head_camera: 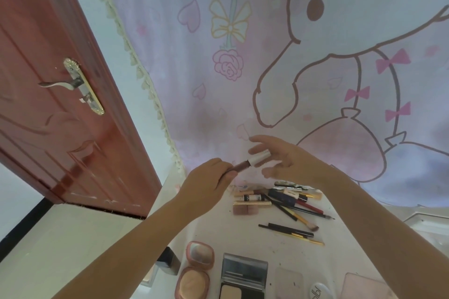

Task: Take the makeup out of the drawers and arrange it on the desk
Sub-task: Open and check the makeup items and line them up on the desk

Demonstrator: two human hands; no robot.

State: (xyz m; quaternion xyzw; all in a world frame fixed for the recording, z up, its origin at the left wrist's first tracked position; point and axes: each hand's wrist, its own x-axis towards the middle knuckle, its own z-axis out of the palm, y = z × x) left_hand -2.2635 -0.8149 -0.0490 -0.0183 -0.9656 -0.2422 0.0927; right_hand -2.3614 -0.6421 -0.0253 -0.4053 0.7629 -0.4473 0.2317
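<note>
The worktop [279, 245] is pale and hard, and makeup already lies across it, so anything set down can slide or roll; the square compact [243, 277] at the near edge lies open, a stiff hinged case whose pressed powder would likely crack if dropped, best lifted by its two sides; beside it the round pink compact [198, 267], also open, calls for the same care. Farther back the heap of pencils and brushes [284, 201] looks light, thin and rigid, prone to roll, each best taken at mid-shaft. Smallest is the lip gloss tube [245, 165], held in the air above the far end of the worktop; it seems light, smooth and a little slippery, its silver cap [261, 156] the likely weak joint. The left hand [206, 184] pinches the dark barrel in curled fingers; the right hand [284, 160] is spread, its fingers loosely around the cap, though whether they grip it cannot be told; the barrel is the safer hold.
</note>
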